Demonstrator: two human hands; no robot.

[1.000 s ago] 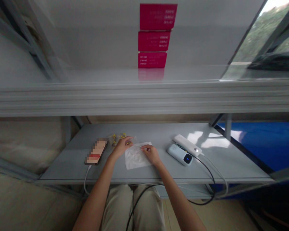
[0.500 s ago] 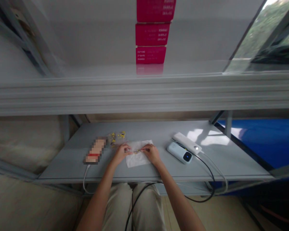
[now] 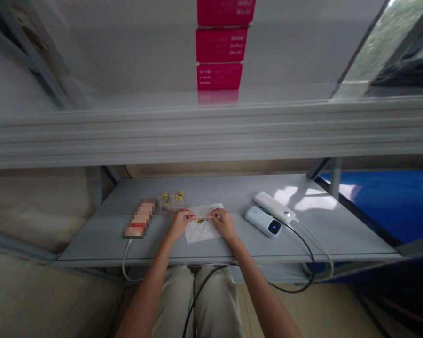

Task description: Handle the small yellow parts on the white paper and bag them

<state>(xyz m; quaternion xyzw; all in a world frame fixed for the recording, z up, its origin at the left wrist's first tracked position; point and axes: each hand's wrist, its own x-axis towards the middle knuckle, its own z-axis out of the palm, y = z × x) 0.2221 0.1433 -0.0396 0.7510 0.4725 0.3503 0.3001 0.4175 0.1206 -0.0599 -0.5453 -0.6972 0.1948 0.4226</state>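
Observation:
On the grey shelf a white sheet, like a tissue (image 3: 203, 234), lies flat. A small yellow and dark piece (image 3: 201, 220) rests on it, too small to name. My left hand (image 3: 179, 223) is at the sheet's left side, with thumb and finger pinched together. Over the right side, my right hand (image 3: 224, 222) is pinched in the same way, its fingertips facing the left hand's. Whatever the fingertips hold is too small to make out. Beyond my left hand are several small yellow pieces (image 3: 178, 196), seemingly in clear packets.
A blurred-out phone (image 3: 141, 219) with a white cable lies at the left. To the right are a pale blue device (image 3: 262, 221) with a dark display and a white power bank (image 3: 274, 206), both cabled. Overhead, a thick shelf edge (image 3: 211, 136) carries stacked red boxes (image 3: 220, 76).
My fingertips have drawn slightly back from the small piece, which now shows more plainly on the sheet between them. The view has tilted a little.

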